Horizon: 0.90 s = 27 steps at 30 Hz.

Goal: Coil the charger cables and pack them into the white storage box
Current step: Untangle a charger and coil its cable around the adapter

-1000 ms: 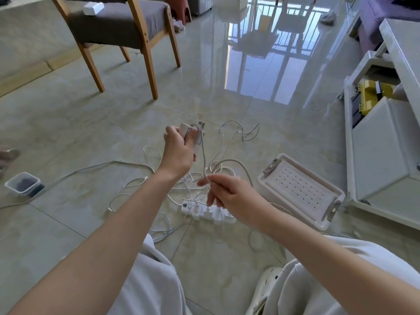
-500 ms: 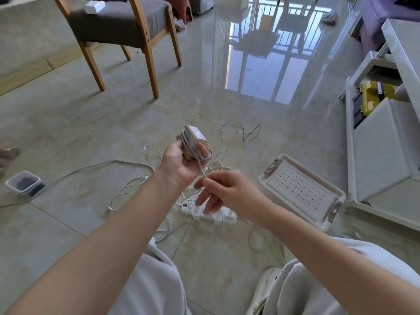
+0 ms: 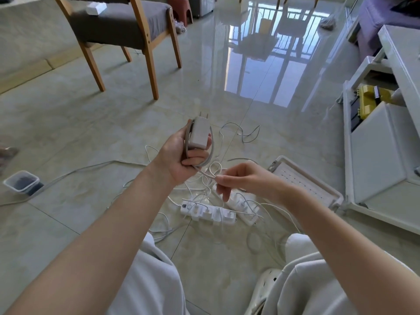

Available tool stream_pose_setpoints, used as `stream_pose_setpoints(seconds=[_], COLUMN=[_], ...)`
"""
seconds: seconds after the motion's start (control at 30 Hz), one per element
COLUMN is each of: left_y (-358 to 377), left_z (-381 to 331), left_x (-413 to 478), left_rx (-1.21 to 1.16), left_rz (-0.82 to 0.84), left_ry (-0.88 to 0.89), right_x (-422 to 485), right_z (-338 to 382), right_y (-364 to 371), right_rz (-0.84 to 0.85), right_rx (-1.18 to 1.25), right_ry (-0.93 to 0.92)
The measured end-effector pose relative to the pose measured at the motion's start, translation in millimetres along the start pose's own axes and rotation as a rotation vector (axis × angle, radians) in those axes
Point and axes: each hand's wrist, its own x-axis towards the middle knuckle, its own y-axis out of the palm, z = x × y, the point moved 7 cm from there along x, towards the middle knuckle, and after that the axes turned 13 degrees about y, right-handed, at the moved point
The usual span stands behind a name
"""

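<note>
My left hand [image 3: 181, 155] grips a white charger plug [image 3: 200, 133], prongs up, with its white cable wound in loops around it. The free length of that cable [image 3: 205, 172] runs down to my right hand [image 3: 241, 180], which pinches it between thumb and forefinger just right of and below the left hand. Below both hands, more white cables [image 3: 159, 228] lie tangled on the tile floor around a white power strip [image 3: 208, 213] with several chargers plugged in. The white storage box [image 3: 327, 189], perforated side up, sits on the floor to the right, partly hidden by my right hand.
A wooden chair [image 3: 127, 30] with a grey cushion stands at the far left. A small clear tub [image 3: 21, 183] sits on the floor at the left edge. A white low cabinet [image 3: 381, 155] with a yellow case [image 3: 372, 98] runs along the right. My knees fill the bottom.
My left hand has turned the plug and risen a little, and more cable is wound around it. My right hand has shifted right, still pinching the cable.
</note>
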Motion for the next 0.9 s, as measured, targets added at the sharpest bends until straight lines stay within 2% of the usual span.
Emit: stream_pose_setpoints(seconds=[0.13,0.23,0.33,0.47,0.53,0.6,0.7,0.8,0.9], left_y=[-9.2,-11.2,-4.2,-0.8,-0.3,-1.5,-3.4,-4.1,-7.0], left_z=[-19.4,-23.3,-15.1,-14.5,-13.8,-12.9,-13.7,-12.1,-10.7], left_x=[-2.2,-9.4,-21.2,-21.5,-20.3,-19.5,-16.4,-13.1,-9.8], left_rx=[0.18,0.418,0.77,1.255,1.491,1.734,1.815,1.832,1.958], left_rz=[0.004,0.063,0.18,0.265,0.307,0.314,0.308,0.321,0.246], left_ry=[0.073,0.04,0.01,0.227,0.363,0.474,0.572,0.612,0.639], right_x=[-8.0,-12.0,-14.0,-16.6,-22.1,-28.3,-27.3,-23.5,-25.3], right_z=[-1.3,-1.7,-4.0,2.0,13.9,20.5,20.0,14.8,16.2], right_y=[-18.1,-38.5,-47.7,-51.3,-49.4,-43.5,-46.6,-48.3,-34.8], right_rz=[-0.076,-0.291,-0.439,-0.661,-0.832,-0.931,-0.96,-0.876,-0.804], right_rx=[0.004,-0.114,-0.253,-0.615,-0.811,-0.884,-0.833,-0.704,-0.624], right_ry=[-0.013,-0.015,-0.017,-0.023,-0.176,-0.341,-0.293,-0.165,-0.202])
